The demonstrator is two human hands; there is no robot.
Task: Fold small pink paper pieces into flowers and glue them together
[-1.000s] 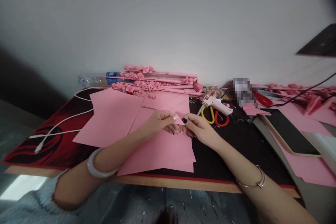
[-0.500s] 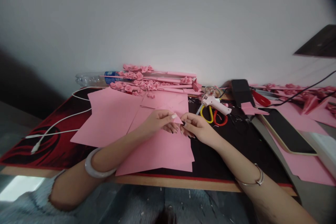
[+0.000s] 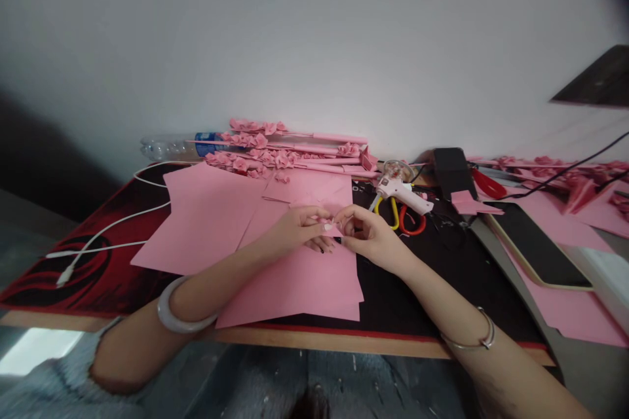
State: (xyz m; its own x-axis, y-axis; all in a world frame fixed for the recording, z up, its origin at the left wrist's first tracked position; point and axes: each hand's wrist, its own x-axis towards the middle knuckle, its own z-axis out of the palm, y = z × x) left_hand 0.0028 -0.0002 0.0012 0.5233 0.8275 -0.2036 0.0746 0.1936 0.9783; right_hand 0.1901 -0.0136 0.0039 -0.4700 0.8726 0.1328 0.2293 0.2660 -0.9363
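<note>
A small folded piece of pink paper (image 3: 335, 230) is held up between my two hands, over the pink sheets. My left hand (image 3: 304, 229) pinches it between thumb and fingers from the left. From the right, my right hand (image 3: 363, 236) grips its other edge with thumb and forefinger, the fingers curled. Much of the piece is hidden by my fingers. Beneath lie large pink paper sheets (image 3: 304, 288), overlapping on the dark desk mat (image 3: 407, 301).
Pink paper flower stems (image 3: 285, 158) lie along the wall beside a plastic bottle (image 3: 167, 147). Right of my hands are a glue gun (image 3: 405, 195) and scissors with yellow and red handles (image 3: 411, 221). Further right lies a phone (image 3: 540, 245). A white cable (image 3: 108, 226) crosses the left side.
My right hand has shifted its grip on the folded paper, its fingers now more curled with the forefinger at the top edge. The left hand has turned the piece slightly and lowered its thumb.
</note>
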